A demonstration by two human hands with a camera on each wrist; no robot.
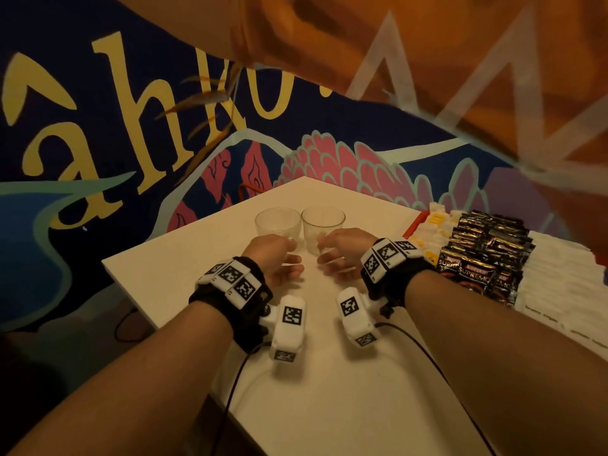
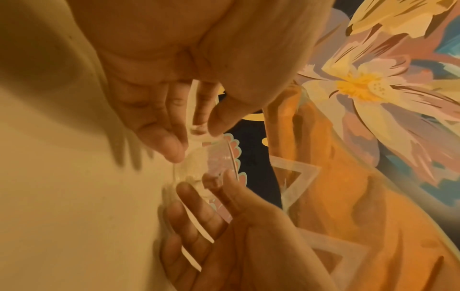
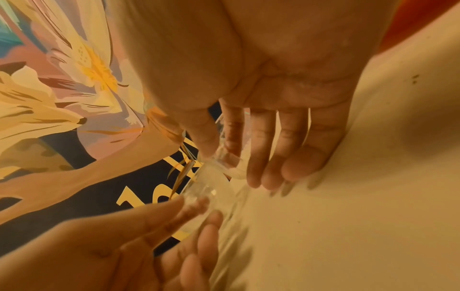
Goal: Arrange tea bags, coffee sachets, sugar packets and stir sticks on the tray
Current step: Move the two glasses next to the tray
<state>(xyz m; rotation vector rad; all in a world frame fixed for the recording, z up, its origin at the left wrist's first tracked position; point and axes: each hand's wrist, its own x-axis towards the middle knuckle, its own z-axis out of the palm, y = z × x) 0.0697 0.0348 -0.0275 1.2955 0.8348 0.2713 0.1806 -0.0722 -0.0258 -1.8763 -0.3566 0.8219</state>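
Observation:
Two clear glass cups stand side by side on the white table [image 1: 329,390]. My left hand [image 1: 291,255] pinches the handle of the left cup [image 1: 278,222] between thumb and forefinger; the left wrist view shows the hand [image 2: 199,122] on the glass. My right hand [image 1: 324,255] pinches the handle of the right cup [image 1: 324,225] the same way, its other fingers straight [image 3: 219,149]. A red tray [image 1: 416,222] at the right holds black coffee sachets [image 1: 487,251], yellow-tagged tea bags [image 1: 434,225] and white packets [image 1: 559,278] in rows. No stir sticks are visible.
The table's corner points away from me, with painted walls close behind it. Black cables [image 1: 427,357] run from my wrists across the near part of the table. The table's left edge [image 1: 131,284] drops to the floor.

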